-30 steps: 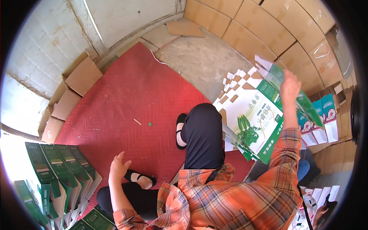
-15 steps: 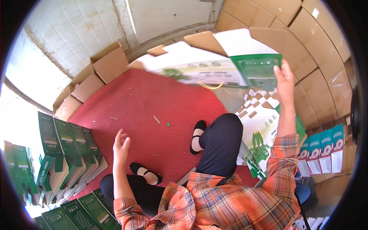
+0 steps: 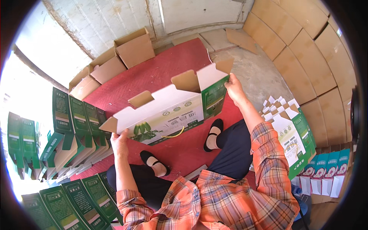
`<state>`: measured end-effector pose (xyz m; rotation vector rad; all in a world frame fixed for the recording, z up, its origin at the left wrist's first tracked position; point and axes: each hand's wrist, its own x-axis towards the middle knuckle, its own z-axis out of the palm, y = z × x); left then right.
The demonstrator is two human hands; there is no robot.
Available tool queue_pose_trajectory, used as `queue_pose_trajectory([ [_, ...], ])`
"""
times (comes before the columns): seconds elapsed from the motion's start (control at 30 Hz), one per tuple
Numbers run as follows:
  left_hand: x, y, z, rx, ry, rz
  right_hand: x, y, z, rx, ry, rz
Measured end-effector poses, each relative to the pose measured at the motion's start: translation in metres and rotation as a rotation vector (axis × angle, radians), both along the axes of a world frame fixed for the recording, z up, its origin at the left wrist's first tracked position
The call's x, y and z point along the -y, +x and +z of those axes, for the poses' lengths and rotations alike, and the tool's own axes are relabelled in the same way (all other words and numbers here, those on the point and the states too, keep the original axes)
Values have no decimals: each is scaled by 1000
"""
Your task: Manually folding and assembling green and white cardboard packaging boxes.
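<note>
A green and white printed carton [image 3: 180, 113] with a yellow cord handle spans the space between my hands, above my feet. Its top flaps stand up, showing white and brown cardboard. My left hand [image 3: 120, 145] grips its lower left end, thumb on the near face. At the upper right end my right hand [image 3: 234, 89] is closed on the green side panel. Right of my knee leans a stack of similar flat cartons [image 3: 285, 132], their flaps fanned out.
Rows of green cartons [image 3: 82, 122] stand on the left, with more green cartons [image 3: 73, 199] at the lower left. Open brown boxes [image 3: 134, 48] line the wall. Stacked brown boxes [image 3: 299, 57] rise at the right, above small teal boxes [image 3: 326, 168]. A red mat [image 3: 172, 57] covers the floor.
The carton has come down and nearer, in front of my body. My left hand, empty and apart before, now grips its left end. My right hand has moved left and lower with it.
</note>
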<state>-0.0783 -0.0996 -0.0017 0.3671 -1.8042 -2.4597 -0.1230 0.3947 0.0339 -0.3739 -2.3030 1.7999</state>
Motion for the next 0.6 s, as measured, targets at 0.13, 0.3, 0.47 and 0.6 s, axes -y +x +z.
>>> queue_pose_trajectory([
  [0.13,15,13,-15,157,-311,-50,27,1,-6,20,-27,-1],
  [0.3,14,23,-17,174,-338,-149,38,-4,-20,-99,38,-59],
  [0.47,2,31,12,253,-261,-69,54,-3,-2,-116,-7,-19],
  [0.6,-8,29,18,177,-383,-106,56,-6,-3,-97,-104,17],
])
